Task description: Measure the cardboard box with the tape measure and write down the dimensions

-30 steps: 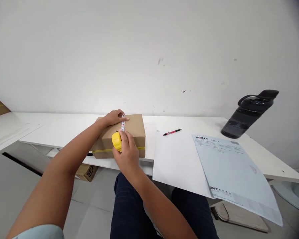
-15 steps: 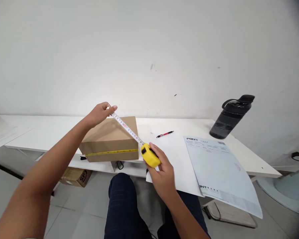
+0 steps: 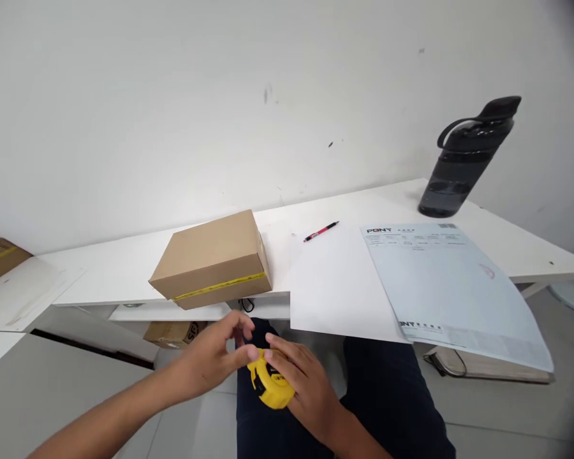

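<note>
My right hand (image 3: 310,389) is wrapped round a yellow and black tape measure (image 3: 273,390), held low over my lap in front of the table. None of the blade shows outside the case. My left hand (image 3: 217,354) is beside it with fingers curved and apart, the thumb tip at the top edge of the case; whether it touches is hard to tell. A closed cardboard box (image 3: 215,255) with a yellow strip along its front side rests on the white table, beyond my left hand.
Right of the box lie a white sheet (image 3: 335,287), a red and black pen (image 3: 321,231) and a printed paper (image 3: 440,280) overhanging the front edge. A dark water bottle (image 3: 459,166) stands at the back right. Another carton (image 3: 2,258) is at far left, one more (image 3: 169,333) under the table.
The blade that stretched from my left hand to the case has gone in. Both hands have come down off the box towards my lap, and my left hand has let go of the blade end.
</note>
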{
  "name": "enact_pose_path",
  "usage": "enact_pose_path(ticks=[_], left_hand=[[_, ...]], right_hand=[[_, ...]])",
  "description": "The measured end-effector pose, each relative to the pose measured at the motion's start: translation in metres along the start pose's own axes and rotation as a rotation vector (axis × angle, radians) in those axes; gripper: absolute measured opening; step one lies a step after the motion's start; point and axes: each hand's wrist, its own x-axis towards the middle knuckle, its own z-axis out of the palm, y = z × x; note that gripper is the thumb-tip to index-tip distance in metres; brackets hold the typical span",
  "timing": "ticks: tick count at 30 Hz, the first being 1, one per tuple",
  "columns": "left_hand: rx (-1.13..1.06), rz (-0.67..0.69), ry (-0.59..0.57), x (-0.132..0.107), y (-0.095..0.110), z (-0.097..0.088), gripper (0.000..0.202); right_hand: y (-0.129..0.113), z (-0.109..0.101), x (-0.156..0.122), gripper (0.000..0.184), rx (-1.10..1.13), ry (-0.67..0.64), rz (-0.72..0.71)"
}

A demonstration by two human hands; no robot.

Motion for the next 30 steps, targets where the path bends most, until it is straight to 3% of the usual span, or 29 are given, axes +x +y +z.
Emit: enact_pose_path(ticks=[2,5,7,8,10,13,16,18,21,24,27,30], left_hand=[[0.11,0.052,0.231,-0.003,-0.002,-0.019,0.044],[0.301,0.13,0.808,-0.008,-0.02,-0.049,0.05],[0.185,0.095,1.169,-0.006,-0.044,-0.06,0.059],[0.049,0.045,1.271,-0.003,-0.059,-0.061,0.061],[-0.196,-0.069,1.243,0.006,-0.089,-0.053,0.059],[-0.278,-0.128,1.069,0.018,-0.122,-0.035,0.066],[-0.296,-0.131,1.068,0.018,-0.125,-0.038,0.07],[-0.226,-0.117,1.129,0.013,-0.11,-0.059,0.072],[0.008,-0.094,1.176,0.012,-0.069,-0.108,0.071],[0.089,-0.105,1.076,0.025,-0.026,-0.146,0.062],[0.188,-0.16,0.917,0.048,0.004,-0.158,0.059],[0.264,-0.24,0.802,0.064,0.014,-0.15,0.063]], right_hand=[[0.009,0.005,-0.002,0.06,0.006,0.027,0.056],[0.025,0.016,0.003,0.055,0.152,0.044,0.247],[0.037,0.024,0.015,0.052,0.289,0.027,0.429],[0.043,0.028,0.023,0.051,0.34,0.014,0.517],[0.054,0.032,0.042,0.052,0.407,-0.014,0.651],[0.063,0.025,0.069,0.056,0.519,-0.109,0.74],[0.056,0.005,0.082,0.059,0.649,-0.216,0.738],[0.043,-0.009,0.084,0.062,0.72,-0.233,0.735],[0.016,-0.018,0.083,0.06,0.771,-0.194,0.653],[-0.006,-0.014,0.08,0.054,0.804,-0.137,0.486],[-0.015,-0.011,0.077,0.054,0.84,-0.038,0.371],[-0.01,-0.016,0.08,0.052,0.829,0.099,0.417]])
